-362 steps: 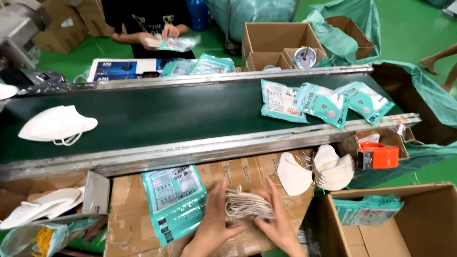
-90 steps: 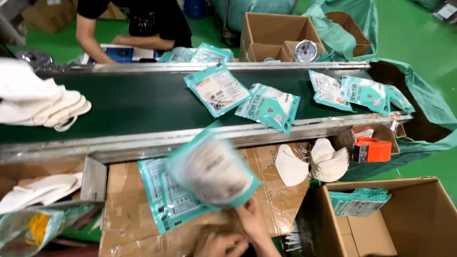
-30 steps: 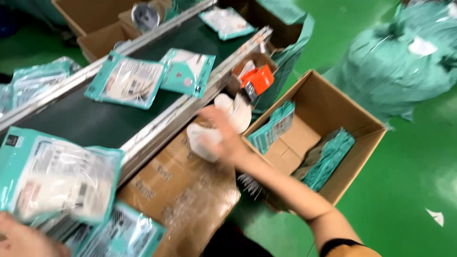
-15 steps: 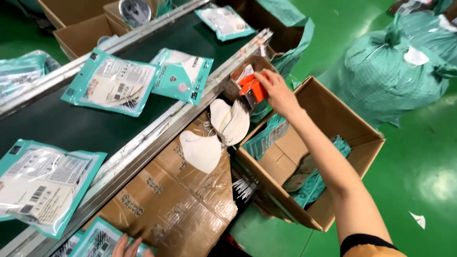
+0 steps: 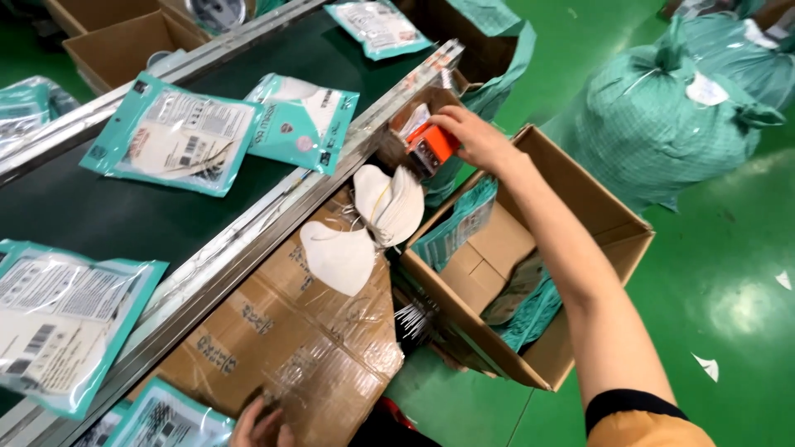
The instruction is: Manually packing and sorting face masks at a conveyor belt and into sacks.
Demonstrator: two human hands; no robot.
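Note:
My right hand reaches far out and grips an orange tape dispenser sitting in a small box by the conveyor's rail. My left hand rests at the bottom edge on a taped cardboard box, fingers curled, next to a teal mask packet. White folded masks lie loose on that cardboard between the two hands. Teal sealed mask packets ride on the dark conveyor belt.
An open cardboard box holding teal packets stands under my right arm. Tied green sacks sit on the green floor at right. More cardboard boxes stand beyond the belt. A bundle of white ties sticks out beside the box.
My right hand left the white masks on the cardboard and stretched out to the orange tape dispenser, closing on it. The view shifted slightly toward the box.

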